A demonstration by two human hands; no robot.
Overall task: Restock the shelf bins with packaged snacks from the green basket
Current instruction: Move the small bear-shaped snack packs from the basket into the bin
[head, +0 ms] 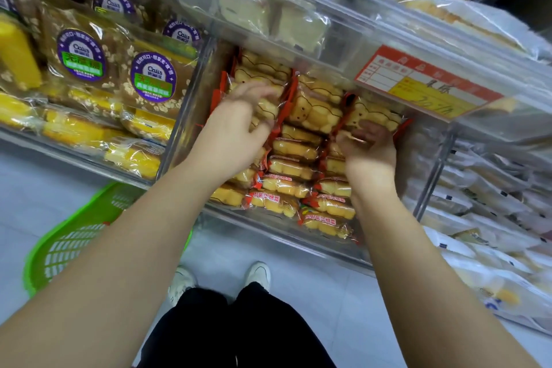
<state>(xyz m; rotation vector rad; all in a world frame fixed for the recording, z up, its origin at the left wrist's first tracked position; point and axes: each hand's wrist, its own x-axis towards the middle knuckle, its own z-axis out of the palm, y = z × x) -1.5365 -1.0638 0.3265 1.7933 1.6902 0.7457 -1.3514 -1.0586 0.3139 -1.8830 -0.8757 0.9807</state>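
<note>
A clear shelf bin [268,222] in the middle holds several rows of bear-shaped cakes in clear packets with red edges [316,112]. My left hand [236,125] reaches into the bin's left row, fingers curled over a cake packet [263,104]. My right hand [369,143] is in the right row, palm up, fingers bent against a bear cake packet [370,113]. The green basket [74,236] lies on the floor at the lower left, partly hidden by my left forearm; I see nothing inside it.
The bin to the left [89,155] holds brown oat cakes with purple labels and yellow cakes. An upper clear bin [298,48] with white bread packets and a red-yellow price tag [430,84] overhangs the middle bin. White packets fill bins at the right [493,218]. My shoes stand below.
</note>
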